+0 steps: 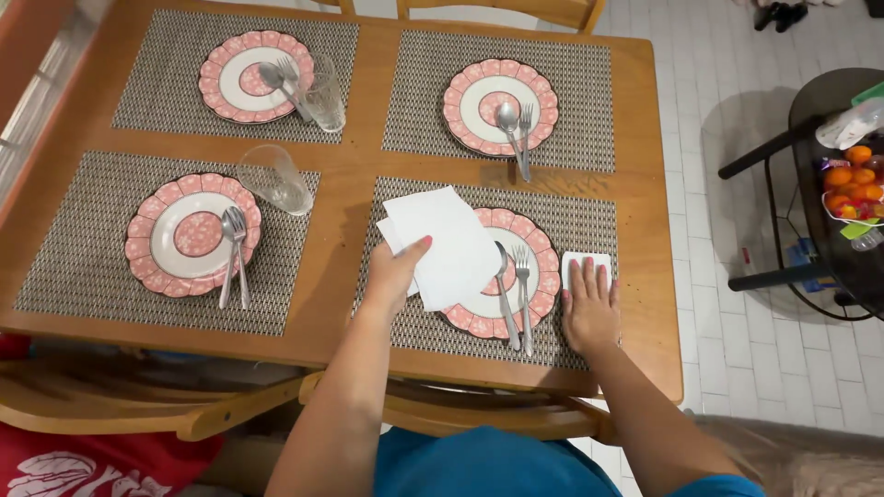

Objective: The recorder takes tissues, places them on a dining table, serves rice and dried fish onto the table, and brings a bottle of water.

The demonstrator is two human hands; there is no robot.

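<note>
Home dining area. Wooden dining table (350,175) laid for four: woven placemats (157,244), pink-rimmed floral plates (193,235), spoon-and-fork sets (233,253), drinking glasses (273,179). Wooden chairs (502,11) at far and near edges. White tiled floor (737,304). Dark side table (833,184) at right carrying oranges (852,179).

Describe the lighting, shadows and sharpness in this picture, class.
Head view: soft, even indoor light; the table is sharp throughout. The left hand and its napkins cast a faint shadow on the mat. Glare brightens the floor tiles at upper right. The glasses show small highlights. The right hand shows no blur. Straight edges bow slightly, a wide-lens effect.
</note>
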